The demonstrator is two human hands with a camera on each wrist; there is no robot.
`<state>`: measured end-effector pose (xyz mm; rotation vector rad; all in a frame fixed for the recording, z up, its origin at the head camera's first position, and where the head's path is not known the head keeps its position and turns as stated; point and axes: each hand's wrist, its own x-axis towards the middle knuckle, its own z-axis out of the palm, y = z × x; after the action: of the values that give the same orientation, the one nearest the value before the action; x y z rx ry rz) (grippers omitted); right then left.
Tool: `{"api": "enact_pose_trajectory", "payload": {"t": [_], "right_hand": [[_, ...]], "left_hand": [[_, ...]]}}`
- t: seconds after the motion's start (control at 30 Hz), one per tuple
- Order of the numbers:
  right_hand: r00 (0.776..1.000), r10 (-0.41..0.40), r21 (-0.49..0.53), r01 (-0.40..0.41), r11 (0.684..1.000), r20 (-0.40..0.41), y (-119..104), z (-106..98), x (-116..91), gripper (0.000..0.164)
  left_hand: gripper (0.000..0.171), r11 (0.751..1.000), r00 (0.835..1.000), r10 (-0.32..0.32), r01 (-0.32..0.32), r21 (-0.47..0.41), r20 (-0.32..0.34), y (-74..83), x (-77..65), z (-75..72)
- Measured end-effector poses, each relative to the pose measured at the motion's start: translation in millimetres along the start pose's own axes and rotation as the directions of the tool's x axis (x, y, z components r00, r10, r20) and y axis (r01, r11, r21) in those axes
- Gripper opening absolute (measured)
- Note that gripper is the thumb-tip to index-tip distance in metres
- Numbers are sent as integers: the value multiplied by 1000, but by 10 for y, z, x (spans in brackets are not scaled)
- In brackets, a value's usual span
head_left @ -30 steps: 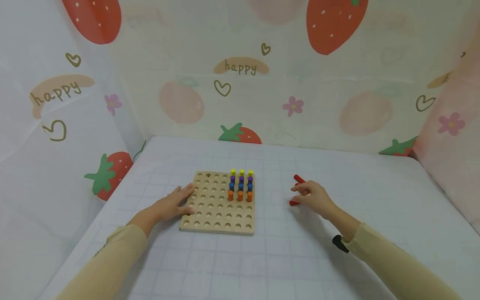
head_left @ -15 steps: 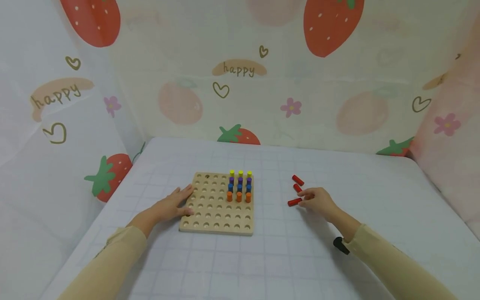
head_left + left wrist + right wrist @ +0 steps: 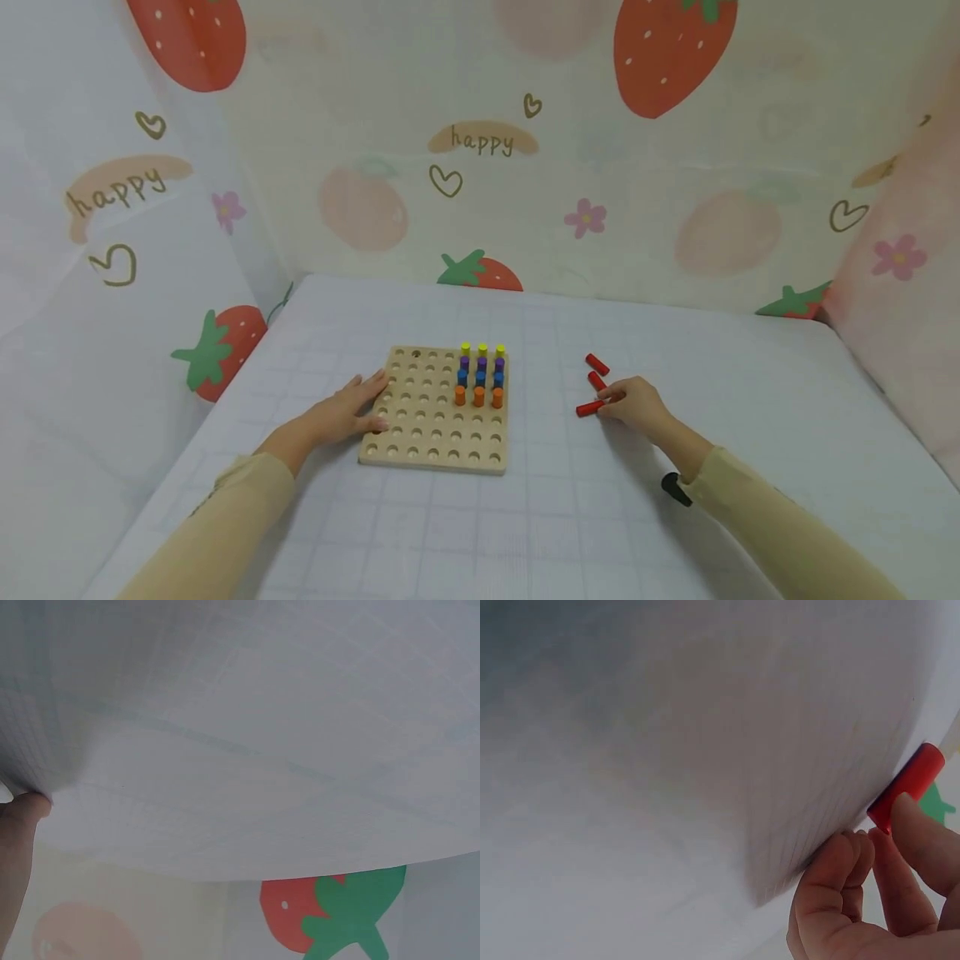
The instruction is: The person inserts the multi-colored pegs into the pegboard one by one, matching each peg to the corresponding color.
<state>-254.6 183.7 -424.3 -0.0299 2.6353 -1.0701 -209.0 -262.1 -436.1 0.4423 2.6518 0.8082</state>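
Note:
My left hand (image 3: 340, 411) rests on the left edge of a square wooden pegboard (image 3: 416, 458), its fingers stretched over the rim. In the right part of the board stand upright rows of yellow (image 3: 482, 349), purple (image 3: 482, 365), blue (image 3: 480, 380) and orange pegs (image 3: 478, 397), three of each colour. To the right of the board, my right hand (image 3: 636, 406) pinches the near end of a red peg (image 3: 589, 408) between thumb and forefinger; the peg lies low over the table. The right wrist view shows this red peg (image 3: 911, 784) at close range.
Two more red pegs lie on the tabletop beyond my right fingers, one farther back (image 3: 597, 364) and another red peg (image 3: 596, 381) close to the fingertips. A white checked cloth (image 3: 465, 533) covers the table. Printed curtains (image 3: 480, 208) stand behind and at both sides.
My right hand has drawn back slightly to the right from over the red pegs, and its fingertips have come together at the nearest one. The left hand and the pegboard have stayed put.

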Motion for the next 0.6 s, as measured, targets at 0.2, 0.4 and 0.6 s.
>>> {"api": "enact_pose_trajectory", "payload": {"t": [0.2, 0.4, 0.6], "right_hand": [[1000, -4, -34, 3, 999, -9, 10, 28, 13, 20], [999, -35, -49, 36, 998, 18, -18, 9, 0, 15], [998, -44, -5, 45, 999, 42, -78, -35, -19, 15]], "left_hand": [[89, 1000, 1000, -2, 2, 1, 9, 6, -2, 2], [89, 1000, 1000, -12, 12, 3, 7, 14, -13, -15], [89, 1000, 1000, -10, 11, -18, 15, 10, -4, -30]]}}
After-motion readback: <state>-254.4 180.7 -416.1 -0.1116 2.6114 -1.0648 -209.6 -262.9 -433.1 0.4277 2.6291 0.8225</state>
